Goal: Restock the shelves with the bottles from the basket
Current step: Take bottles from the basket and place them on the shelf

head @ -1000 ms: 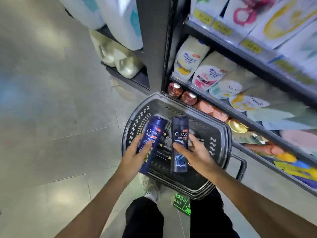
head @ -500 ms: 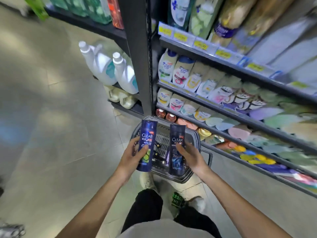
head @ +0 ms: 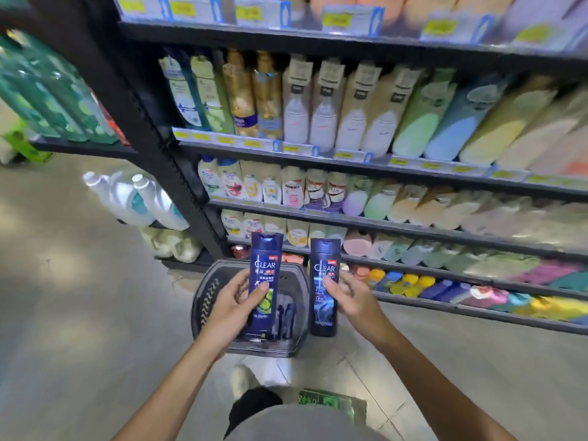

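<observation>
My left hand grips a dark blue CLEAR bottle with a green picture, held upright above the basket. My right hand grips a second dark blue CLEAR bottle, also upright, just right of the basket's edge. The grey plastic basket stands on the floor below my hands, with more dark bottles lying inside it. The shelves rise right behind the basket, tightly filled with bottles.
A black upright post marks the shelving unit's left end. Large white jugs stand on a low shelf beyond it. Open tiled floor lies to the left. My feet and a green floor sign are below the basket.
Both hands have lifted the two bottles up out of the basket. My view has risen away from the basket, bringing higher shelves into sight.
</observation>
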